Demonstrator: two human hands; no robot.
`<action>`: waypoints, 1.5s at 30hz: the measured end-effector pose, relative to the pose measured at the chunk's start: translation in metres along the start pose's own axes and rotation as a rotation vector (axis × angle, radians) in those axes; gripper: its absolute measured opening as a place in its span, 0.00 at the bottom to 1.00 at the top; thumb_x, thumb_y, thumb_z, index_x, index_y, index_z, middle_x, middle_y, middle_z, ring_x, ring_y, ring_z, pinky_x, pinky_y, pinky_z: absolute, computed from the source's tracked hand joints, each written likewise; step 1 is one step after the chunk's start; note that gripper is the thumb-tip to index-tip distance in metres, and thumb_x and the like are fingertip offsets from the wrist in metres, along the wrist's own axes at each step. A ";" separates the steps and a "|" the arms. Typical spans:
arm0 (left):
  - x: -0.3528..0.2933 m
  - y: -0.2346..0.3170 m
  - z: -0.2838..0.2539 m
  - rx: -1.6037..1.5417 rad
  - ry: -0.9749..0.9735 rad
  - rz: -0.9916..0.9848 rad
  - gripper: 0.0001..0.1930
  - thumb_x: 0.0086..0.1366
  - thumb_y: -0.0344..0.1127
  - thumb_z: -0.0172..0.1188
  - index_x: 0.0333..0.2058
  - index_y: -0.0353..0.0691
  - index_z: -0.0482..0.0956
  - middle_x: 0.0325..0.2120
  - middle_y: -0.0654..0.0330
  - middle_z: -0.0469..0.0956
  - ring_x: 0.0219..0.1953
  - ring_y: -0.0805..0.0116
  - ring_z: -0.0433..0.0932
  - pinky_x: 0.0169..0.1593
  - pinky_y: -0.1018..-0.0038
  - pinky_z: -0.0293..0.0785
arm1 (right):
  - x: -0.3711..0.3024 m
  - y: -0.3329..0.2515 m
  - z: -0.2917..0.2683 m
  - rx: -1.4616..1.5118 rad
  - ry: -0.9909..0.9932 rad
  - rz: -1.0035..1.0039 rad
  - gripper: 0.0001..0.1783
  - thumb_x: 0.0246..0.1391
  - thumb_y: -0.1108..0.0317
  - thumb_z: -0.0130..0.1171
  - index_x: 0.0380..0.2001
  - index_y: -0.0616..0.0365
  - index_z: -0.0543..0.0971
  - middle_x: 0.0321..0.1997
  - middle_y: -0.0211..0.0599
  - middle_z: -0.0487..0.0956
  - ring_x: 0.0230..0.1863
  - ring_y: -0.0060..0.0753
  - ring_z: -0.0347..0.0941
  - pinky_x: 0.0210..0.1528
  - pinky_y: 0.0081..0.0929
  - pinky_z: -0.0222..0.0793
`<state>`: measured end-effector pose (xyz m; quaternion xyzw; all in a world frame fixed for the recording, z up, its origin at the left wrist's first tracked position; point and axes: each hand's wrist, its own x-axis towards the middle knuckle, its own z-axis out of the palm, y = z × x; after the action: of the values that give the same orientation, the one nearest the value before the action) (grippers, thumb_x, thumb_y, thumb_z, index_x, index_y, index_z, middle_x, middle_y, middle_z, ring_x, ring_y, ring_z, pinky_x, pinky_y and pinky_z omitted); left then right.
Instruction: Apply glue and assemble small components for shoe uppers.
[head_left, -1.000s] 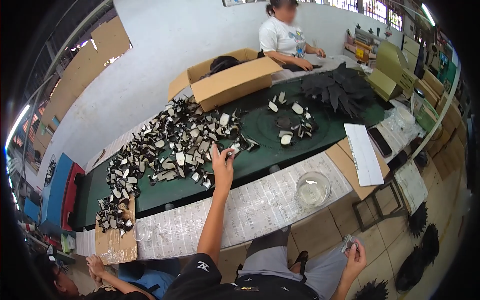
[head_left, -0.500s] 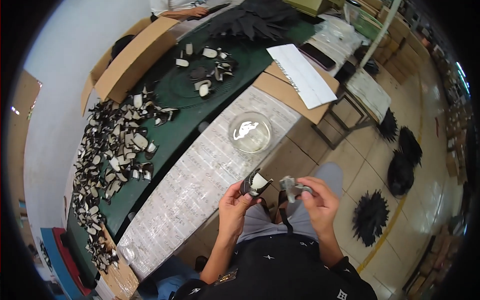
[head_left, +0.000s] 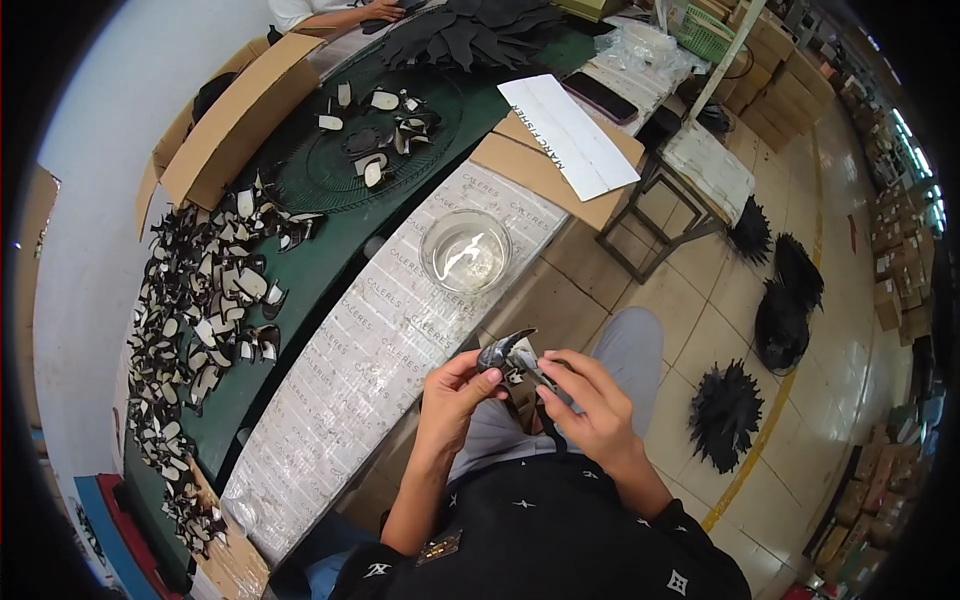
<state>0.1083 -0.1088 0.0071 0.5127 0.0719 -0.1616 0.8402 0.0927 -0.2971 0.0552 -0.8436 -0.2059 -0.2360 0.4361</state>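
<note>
My left hand is closed around a small curved shoe part, glossy black outside with a pale inner side. Against its right side my right hand pinches a small grey piece, whose kind I cannot make out. The fingers hide much of where the two meet. Both hands are above my lap, just off the near edge of a wrapped worktop. On that worktop, beyond the hands, stands a clear round bowl with shiny glare inside.
Many similar black-and-white parts cover the green table at left. Past them are an open carton and another person's hand. A white board, phone and stool lie right; black bundles on the floor.
My right hand has moved left, bringing the grey piece against the shoe part. The left hand has turned the part slightly. The whole view has shifted a little.
</note>
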 end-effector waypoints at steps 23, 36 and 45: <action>0.003 0.000 0.004 -0.068 -0.025 -0.082 0.14 0.63 0.29 0.60 0.46 0.31 0.77 0.35 0.61 0.80 0.33 0.76 0.77 0.36 0.79 0.77 | -0.014 0.028 -0.005 0.961 0.080 0.726 0.14 0.60 0.74 0.54 0.48 0.68 0.76 0.47 0.42 0.78 0.43 0.28 0.76 0.43 0.24 0.78; 0.001 -0.002 0.007 0.025 -0.029 -0.070 0.15 0.63 0.28 0.61 0.48 0.31 0.77 0.37 0.60 0.81 0.32 0.76 0.77 0.35 0.80 0.76 | -0.005 0.015 -0.004 0.228 -0.036 0.218 0.14 0.49 0.80 0.63 0.42 0.66 0.80 0.44 0.44 0.78 0.35 0.27 0.77 0.35 0.20 0.75; -0.001 -0.001 0.009 0.039 0.013 -0.069 0.16 0.62 0.28 0.61 0.48 0.31 0.77 0.36 0.60 0.81 0.31 0.76 0.77 0.36 0.80 0.76 | -0.004 0.013 -0.005 0.100 -0.005 0.190 0.15 0.47 0.80 0.64 0.41 0.66 0.80 0.43 0.43 0.78 0.35 0.28 0.77 0.35 0.20 0.75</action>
<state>0.1064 -0.1166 0.0109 0.5273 0.0920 -0.1885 0.8234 0.0953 -0.3091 0.0471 -0.8370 -0.1378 -0.1809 0.4977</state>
